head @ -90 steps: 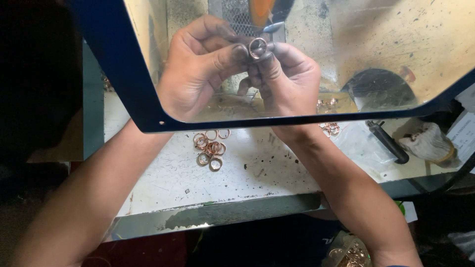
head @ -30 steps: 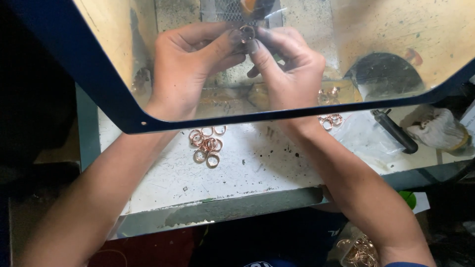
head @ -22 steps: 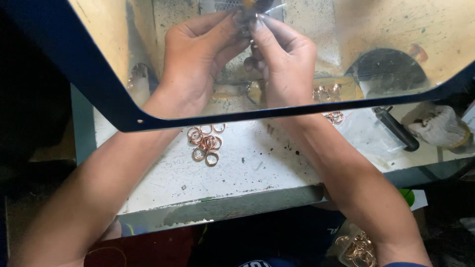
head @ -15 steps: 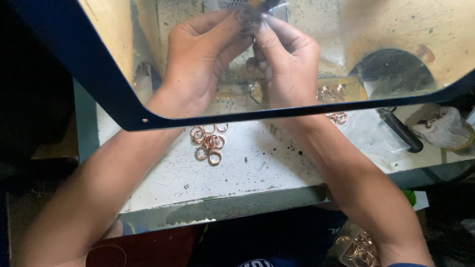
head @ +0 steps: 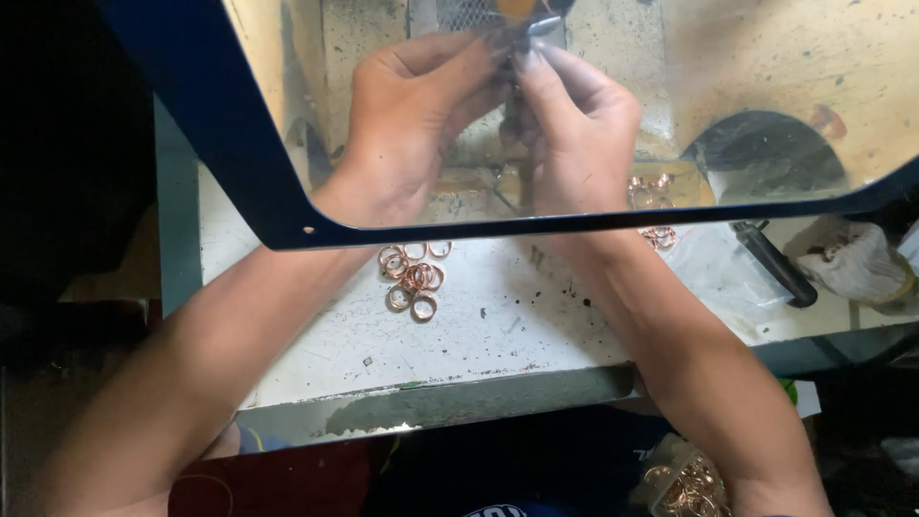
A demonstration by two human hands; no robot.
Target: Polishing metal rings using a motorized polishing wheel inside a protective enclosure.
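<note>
Fingertips of left hand and right hand pinch a small metal ring behind the clear blue-framed shield; loose copper rings wait on the white surface.

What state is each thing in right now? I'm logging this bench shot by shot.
Left hand: raised behind the shield, fingertips pinched with the right's; what they hold can't be made out.
Right hand: raised likewise.
Transparent shield: tilted over the bench, blue-framed.
Copper rings: loose cluster lying on the bench.
Dark-handled tool: lying untouched.

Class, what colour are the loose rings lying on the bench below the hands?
Copper-coloured rings, clearest in the head view.
</note>
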